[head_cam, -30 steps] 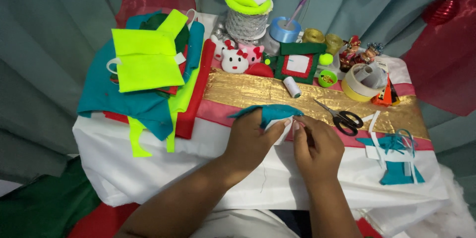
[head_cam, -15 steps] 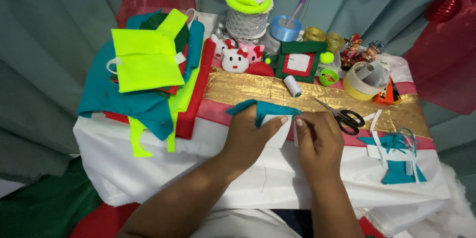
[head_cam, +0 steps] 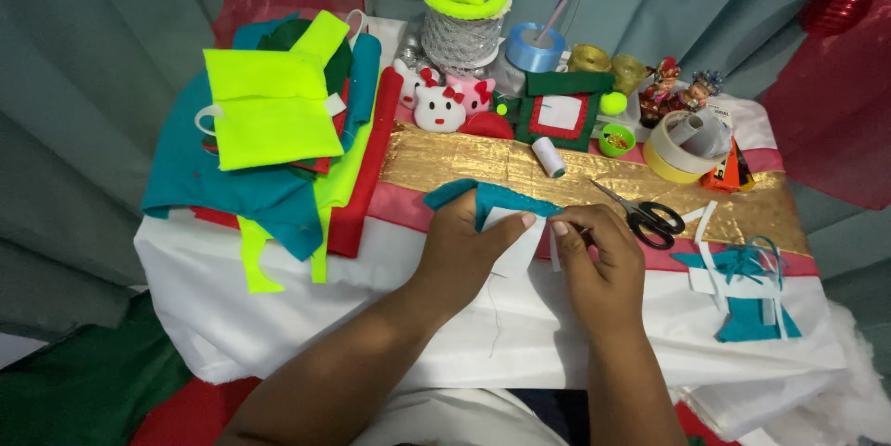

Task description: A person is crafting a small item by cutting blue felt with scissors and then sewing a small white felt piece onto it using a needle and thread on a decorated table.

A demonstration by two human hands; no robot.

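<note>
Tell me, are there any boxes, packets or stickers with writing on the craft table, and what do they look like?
Orange and black packet: far right of table, beside the cream tape roll, small, partly hidden.
White label: just behind that roll, small, pale; details too small to tell.
No signs or screens in view.

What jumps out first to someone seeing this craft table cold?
Probably the neon yellow felt sheet topping the fabric stack at the table's left, the brightest thing there. At front centre the left hand pinches a teal-and-white felt piece while the right hand works at its edge. Black-handled scissors lie just right of the hands on the gold ribbon band.
</note>
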